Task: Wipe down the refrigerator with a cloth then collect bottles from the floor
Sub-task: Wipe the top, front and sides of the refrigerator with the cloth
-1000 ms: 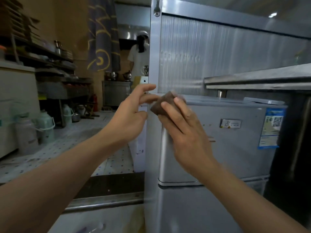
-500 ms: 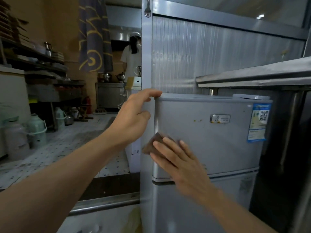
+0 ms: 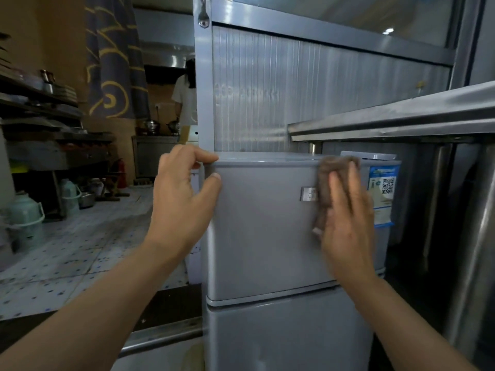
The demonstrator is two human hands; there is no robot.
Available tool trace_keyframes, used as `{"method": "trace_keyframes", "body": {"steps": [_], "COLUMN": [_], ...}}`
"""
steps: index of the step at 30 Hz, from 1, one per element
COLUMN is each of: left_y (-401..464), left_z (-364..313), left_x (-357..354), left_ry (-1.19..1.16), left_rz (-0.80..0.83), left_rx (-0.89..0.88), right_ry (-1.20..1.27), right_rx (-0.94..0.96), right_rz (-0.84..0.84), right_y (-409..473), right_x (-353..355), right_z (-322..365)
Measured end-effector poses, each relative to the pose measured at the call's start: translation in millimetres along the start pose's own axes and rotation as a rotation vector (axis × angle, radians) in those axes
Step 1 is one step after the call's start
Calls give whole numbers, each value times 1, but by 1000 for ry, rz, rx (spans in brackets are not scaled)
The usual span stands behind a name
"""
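Observation:
A small silver refrigerator (image 3: 262,236) with two doors stands right in front of me. My left hand (image 3: 182,199) grips the upper left corner of its top door, fingers over the top edge and thumb on the front. My right hand (image 3: 345,218) presses a brown cloth (image 3: 326,178) flat against the upper right of the door, straight fingers over it, next to a small metal badge (image 3: 308,194). A blue and white label (image 3: 383,194) sits just right of the cloth. No bottles on the floor are clearly visible.
A steel shelf edge (image 3: 388,124) juts out above the fridge on the right. A ribbed metal partition (image 3: 267,89) rises behind it. A person in white (image 3: 186,100) stands at a far counter. Jugs and buckets (image 3: 26,215) line the tiled floor (image 3: 80,250) at left.
My right hand has swept the cloth from the door's left edge, down, then across to the upper right. My left hand moved onto the top left corner and grips it.

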State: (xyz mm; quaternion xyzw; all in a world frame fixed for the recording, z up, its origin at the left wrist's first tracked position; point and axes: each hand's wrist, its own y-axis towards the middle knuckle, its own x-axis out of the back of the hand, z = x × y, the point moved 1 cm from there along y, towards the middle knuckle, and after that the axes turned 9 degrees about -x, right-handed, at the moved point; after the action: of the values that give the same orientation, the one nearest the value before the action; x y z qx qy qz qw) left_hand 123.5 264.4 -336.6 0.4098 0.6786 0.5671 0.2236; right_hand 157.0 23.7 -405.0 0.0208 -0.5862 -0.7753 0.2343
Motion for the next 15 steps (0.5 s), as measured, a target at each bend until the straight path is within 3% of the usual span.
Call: {"method": "trace_keyframes", "body": {"steps": [2,4,8,11,13,15], "left_y": [0,3,7,11,13,12], "left_z": [-2,-4,-9,-18,-25,-30], "left_x": [-3,-4,-5,-10,-19,-30], "left_ry": [46,92,192,421,506,529], "left_rz": [-22,-11,-13,49,126,174], "left_rx": [6,0,-16,-108,-184,-214], "right_ry": [95,139,236,188,107,122], "right_rx": [-232,-309,-120,23,44,-66], "right_rz": [-32,-97,-64,-5,-4,13], "right_y": [5,4,-14,-12,-3,9], "right_x": [2,1,-11,-11,-6,1], "right_z": [-12,-5,40,34,8,-20]}}
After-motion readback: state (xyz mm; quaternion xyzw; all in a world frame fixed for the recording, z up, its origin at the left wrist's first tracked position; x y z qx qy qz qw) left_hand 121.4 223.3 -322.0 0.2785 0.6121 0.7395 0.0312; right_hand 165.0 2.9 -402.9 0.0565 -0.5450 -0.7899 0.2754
